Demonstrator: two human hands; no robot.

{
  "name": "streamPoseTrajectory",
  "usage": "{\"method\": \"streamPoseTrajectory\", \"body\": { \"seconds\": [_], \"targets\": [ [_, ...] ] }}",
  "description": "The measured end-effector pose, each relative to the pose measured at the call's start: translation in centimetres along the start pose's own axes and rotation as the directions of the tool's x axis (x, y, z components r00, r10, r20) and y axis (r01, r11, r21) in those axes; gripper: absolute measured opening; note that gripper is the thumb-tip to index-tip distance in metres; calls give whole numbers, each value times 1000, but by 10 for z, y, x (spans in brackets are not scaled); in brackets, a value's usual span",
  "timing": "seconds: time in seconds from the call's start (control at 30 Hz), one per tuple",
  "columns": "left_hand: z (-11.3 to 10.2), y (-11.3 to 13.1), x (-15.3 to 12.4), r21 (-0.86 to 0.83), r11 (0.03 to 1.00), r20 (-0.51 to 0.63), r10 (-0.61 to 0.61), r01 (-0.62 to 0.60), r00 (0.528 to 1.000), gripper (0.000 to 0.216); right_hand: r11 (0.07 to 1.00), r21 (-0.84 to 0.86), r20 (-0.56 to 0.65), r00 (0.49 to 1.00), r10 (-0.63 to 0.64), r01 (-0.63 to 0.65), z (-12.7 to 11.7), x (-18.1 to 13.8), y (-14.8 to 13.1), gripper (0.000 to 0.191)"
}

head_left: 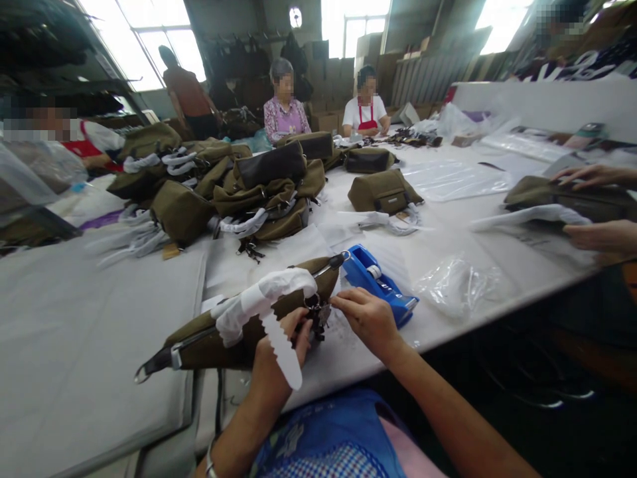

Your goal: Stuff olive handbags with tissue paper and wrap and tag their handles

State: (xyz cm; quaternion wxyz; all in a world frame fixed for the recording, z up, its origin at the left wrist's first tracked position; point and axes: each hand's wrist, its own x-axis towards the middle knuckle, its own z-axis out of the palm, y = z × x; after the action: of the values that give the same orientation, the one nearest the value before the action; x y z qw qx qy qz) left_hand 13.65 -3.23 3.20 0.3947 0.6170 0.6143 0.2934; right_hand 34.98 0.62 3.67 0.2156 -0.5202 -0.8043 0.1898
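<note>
An olive-green handbag (pixel 209 352) with dark ends and metal rings lies in front of me, its handle (pixel 269 287) wrapped in white paper. A long white strip with a wavy edge (pixel 281 352) hangs from the handle over my left wrist. My left hand (pixel 297 330) is closed at the bag's right side around a dark cluster of metal charms (pixel 318 315) below a ring. Just right of the cluster, my right hand (pixel 365 318) pinches at its edge; whatever lies between those fingertips is too small to name. Behind my right hand stands a blue tape dispenser (pixel 375 279).
Olive bags (pixel 269 179) are heaped at the back left, and a single bag (pixel 383 192) sits mid-table. Crumpled clear plastic (pixel 458 285) lies right of the dispenser. A co-worker's hands (pixel 604 236) handle another bag at the right. Several people are around the table.
</note>
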Motion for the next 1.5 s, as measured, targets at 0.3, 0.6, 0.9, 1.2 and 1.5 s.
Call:
{"method": "streamPoseTrajectory", "body": {
  "seconds": [0.3,0.6,0.9,1.2,1.5],
  "targets": [
    [-11,16,8,436,894,-45,134,-101,990,25,999,-11,-24,999,36,-36,5,8,-13,13],
    [-23,18,25,534,821,-40,262,-202,964,19,1000,2,-78,997,19,-18,10,11,-17,17],
    [-43,29,21,92,989,-124,130,-119,984,15,938,275,-43,972,233,-212,-15,-6,-8,10],
    [-32,51,20,-535,823,84,-172,190,982,24,-13,942,279,763,584,-334,-24,-14,-20,22],
    [-14,45,22,-437,897,80,-28,61,996,16,317,879,145,834,533,-355,-13,-12,-28,11]
  ]
}}
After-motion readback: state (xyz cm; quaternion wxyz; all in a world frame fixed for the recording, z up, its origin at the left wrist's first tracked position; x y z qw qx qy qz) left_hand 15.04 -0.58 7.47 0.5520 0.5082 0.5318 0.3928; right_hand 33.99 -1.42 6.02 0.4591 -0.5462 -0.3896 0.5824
